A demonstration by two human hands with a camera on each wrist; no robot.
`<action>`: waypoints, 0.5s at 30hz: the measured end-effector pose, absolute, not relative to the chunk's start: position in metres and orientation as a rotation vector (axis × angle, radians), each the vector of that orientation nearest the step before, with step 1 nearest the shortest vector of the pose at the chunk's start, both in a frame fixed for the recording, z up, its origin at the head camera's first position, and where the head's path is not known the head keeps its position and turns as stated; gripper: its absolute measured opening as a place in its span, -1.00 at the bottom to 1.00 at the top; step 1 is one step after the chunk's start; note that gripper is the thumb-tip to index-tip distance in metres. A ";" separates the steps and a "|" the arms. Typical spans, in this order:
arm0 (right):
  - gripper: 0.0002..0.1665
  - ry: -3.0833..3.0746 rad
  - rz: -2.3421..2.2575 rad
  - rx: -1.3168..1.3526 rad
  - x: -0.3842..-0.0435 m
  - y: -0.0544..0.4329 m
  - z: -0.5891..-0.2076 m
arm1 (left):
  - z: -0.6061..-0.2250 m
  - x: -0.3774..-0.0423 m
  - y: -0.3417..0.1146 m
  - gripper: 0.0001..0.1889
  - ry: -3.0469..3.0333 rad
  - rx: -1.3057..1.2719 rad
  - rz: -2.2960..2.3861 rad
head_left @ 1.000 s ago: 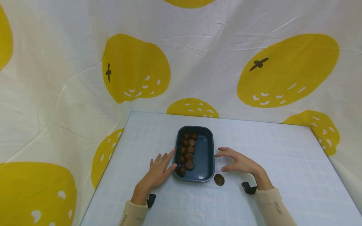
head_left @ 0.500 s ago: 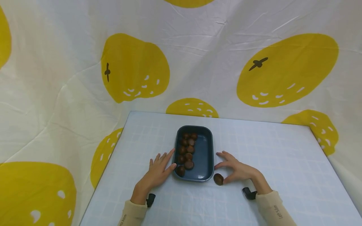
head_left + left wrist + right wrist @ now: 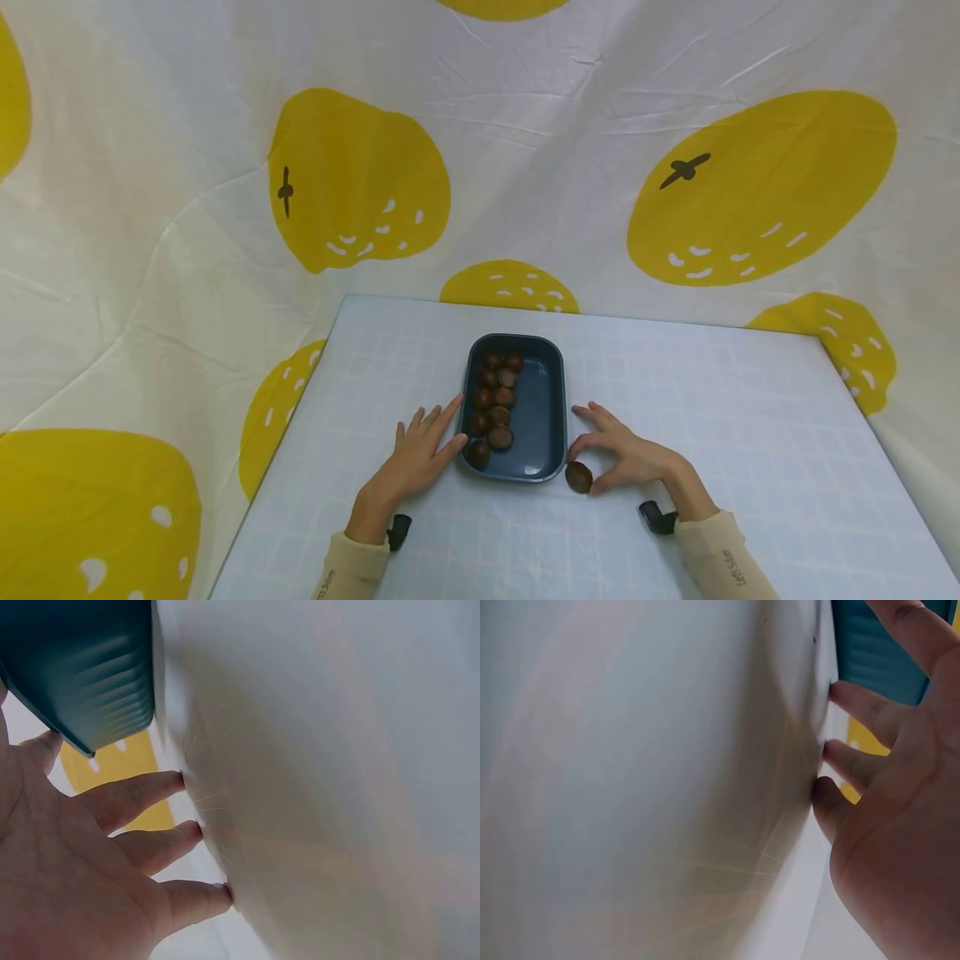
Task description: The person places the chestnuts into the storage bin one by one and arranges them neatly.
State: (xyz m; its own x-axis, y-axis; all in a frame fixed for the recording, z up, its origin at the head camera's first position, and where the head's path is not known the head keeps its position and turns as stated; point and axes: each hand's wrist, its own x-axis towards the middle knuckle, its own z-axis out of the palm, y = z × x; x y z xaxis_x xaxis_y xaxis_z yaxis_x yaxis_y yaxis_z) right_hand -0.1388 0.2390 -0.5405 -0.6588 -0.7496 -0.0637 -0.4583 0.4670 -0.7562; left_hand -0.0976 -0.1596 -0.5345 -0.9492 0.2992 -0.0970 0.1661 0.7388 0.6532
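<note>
A dark blue rectangular tray (image 3: 551,408) holds several brown chestnuts (image 3: 500,437), lined up in two columns along its left side. Spread fingers of my left hand (image 3: 415,458) lie beside the tray, with thumb and index fingertips at its left rim. In the left wrist view, its other fingertips (image 3: 176,780) rest on the tabletop. One loose chestnut (image 3: 579,477) is on the table by the tray's lower right corner. My right hand (image 3: 637,458) pinches this chestnut between thumb and index finger. The right wrist view hides the chestnut; other fingertips (image 3: 836,750) touch the table there.
A pale checked cloth covers the table (image 3: 697,400). Behind it hangs a white curtain (image 3: 540,167) with large yellow fruit prints. Dark wrist-camera pieces (image 3: 657,518) show at both wrists, by the beige sleeves (image 3: 723,554).
My right hand has come down and toward me, from beside the tray to the loose chestnut, its thumb and index finger closing around it. The left hand keeps its place.
</note>
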 end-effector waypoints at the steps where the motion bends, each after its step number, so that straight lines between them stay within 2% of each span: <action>1: -0.47 2.334 -1.028 -1.015 -0.139 0.239 -0.541 | -0.535 -0.098 -0.160 -0.32 2.742 0.372 1.003; 15: -0.50 2.350 -1.045 -0.997 -0.136 0.237 -0.539 | -0.536 -0.097 -0.160 -0.32 2.746 0.374 0.997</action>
State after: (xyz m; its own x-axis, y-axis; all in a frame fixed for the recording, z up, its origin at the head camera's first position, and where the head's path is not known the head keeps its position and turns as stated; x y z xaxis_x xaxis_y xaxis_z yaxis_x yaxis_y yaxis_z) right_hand -0.1356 0.2373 -0.5387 -0.6760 -0.7349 -0.0544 -0.4518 0.4715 -0.7573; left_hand -0.0971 -0.1598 -0.5356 -0.9490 0.3002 -0.0967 0.1683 0.7411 0.6499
